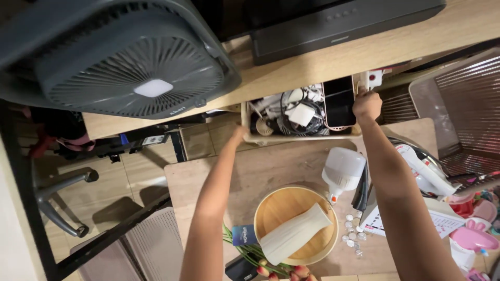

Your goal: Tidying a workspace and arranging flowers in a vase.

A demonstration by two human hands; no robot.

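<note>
— So, what do the person's hands have hold of?

— Both are on a shallow beige tray [249, 136] of cables and chargers. The right hand [366, 105] is curled shut over the tray's far right corner, knuckles up. The left hand [240, 133] meets the tray's near left edge; its fingers are hidden behind the rim, so how far it is open cannot be told.

— And where does the tray sit?

— Between the long pale wooden counter [312, 65] above and the lower wood-grain table [271, 166], its near edge at the table's far edge. Whether it rests on either cannot be told.

— How does it look?

— Smooth plastic, rectangular, with white plugs and coiled black and white cords [294, 112] on the left and a flat black glossy device [339, 104] on the right.

— Anything near the arms?

— A round wooden bowl [278, 208] holding a ribbed white vase [292, 234], and a white bulb [342, 169] just beside the right forearm. A grey fan [130, 73] stands on the counter.
</note>
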